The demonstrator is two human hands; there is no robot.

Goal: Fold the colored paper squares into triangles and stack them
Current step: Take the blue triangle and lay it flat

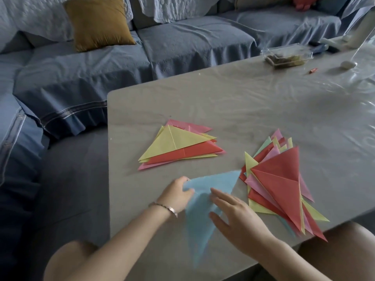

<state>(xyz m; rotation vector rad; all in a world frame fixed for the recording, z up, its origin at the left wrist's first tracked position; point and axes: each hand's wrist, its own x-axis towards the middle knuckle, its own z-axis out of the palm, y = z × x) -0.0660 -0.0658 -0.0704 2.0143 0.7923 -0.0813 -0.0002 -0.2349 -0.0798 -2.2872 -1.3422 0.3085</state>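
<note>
A light blue paper triangle (199, 218) lies on the grey table (263, 110) in front of me, blurred. My left hand (176, 194) pinches its left corner with curled fingers. My right hand (235, 216) lies flat on the blue paper with straight fingers. A stack of folded triangles (178, 146), yellow on top over red and pink, sits further back. To the right lies a second, looser pile of triangles (282, 185) with a red one on top.
A clear plastic box (288, 55) with dark contents, a small red object (313, 71) and a white item (349, 64) sit at the table's far right. A blue-covered sofa (182, 43) with a mustard cushion (99, 23) stands behind the table. My knees are at the near edge.
</note>
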